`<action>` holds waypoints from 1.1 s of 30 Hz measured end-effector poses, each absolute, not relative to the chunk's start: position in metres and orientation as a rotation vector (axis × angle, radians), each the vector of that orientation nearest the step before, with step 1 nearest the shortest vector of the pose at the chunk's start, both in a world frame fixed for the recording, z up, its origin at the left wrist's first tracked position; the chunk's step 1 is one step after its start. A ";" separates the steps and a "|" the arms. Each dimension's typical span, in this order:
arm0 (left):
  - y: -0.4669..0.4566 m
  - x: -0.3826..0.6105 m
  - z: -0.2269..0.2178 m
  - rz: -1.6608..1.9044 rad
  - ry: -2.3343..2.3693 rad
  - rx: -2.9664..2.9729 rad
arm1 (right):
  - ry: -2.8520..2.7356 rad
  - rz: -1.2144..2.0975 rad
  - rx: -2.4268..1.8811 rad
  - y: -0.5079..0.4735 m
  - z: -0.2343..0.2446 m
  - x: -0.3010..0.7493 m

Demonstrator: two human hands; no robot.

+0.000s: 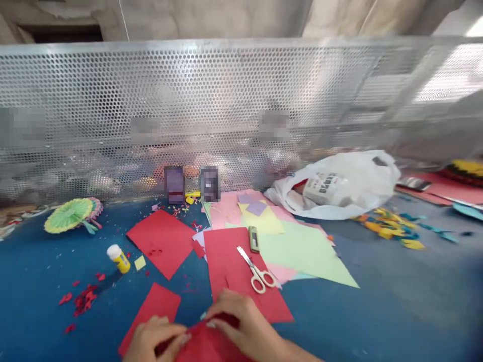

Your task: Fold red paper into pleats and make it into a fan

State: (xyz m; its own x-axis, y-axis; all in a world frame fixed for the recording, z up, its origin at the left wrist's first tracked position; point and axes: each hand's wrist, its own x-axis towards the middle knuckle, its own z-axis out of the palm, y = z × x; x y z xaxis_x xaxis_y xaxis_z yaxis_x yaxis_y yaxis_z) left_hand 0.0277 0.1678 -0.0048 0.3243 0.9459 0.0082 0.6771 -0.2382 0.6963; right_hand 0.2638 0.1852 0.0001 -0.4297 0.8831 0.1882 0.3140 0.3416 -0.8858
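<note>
A piece of red paper is pinched between both hands at the bottom edge of the view. My left hand closes on its left side, thumb against the paper. On the upper right side, my right hand grips it with curled fingers. The lower part of this paper is cut off by the frame, and some blur hides its folds. Just beyond lie a red sheet with white-handled scissors on it, and a green cutter-like tool. A smaller red rectangle rests beside my left hand.
A glue stick and red scraps lie on the left, with a green pleated paper fan behind. Pastel sheets spread right of centre. A white plastic bag stands before a perforated metal screen. Yellow and blue scraps lie right.
</note>
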 end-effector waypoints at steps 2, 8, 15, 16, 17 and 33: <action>0.165 0.034 0.008 0.675 1.449 1.943 | -1.924 0.984 -1.066 0.184 0.009 0.260; 0.157 0.034 0.028 0.713 1.359 1.989 | -1.957 0.995 -0.986 0.189 0.009 0.251; 0.161 0.032 0.023 0.803 1.287 2.054 | -1.910 1.041 -1.022 0.194 0.002 0.251; 0.162 0.033 0.022 0.824 1.282 2.066 | -1.914 1.029 -1.028 0.194 0.002 0.251; 0.162 0.033 0.021 0.842 1.276 2.080 | -1.919 1.014 -1.033 0.193 0.001 0.251; 0.188 0.049 0.011 0.992 1.316 2.067 | -1.900 0.970 -1.117 0.199 0.004 0.248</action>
State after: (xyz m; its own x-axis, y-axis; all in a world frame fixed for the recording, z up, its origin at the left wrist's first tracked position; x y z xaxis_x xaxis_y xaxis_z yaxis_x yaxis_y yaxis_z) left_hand 0.0486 0.1880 0.0108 0.2699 0.9106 0.3130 0.5520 -0.4126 0.7246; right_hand 0.2476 0.1991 0.0039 -0.3679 0.9076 0.2023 0.3685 0.3420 -0.8644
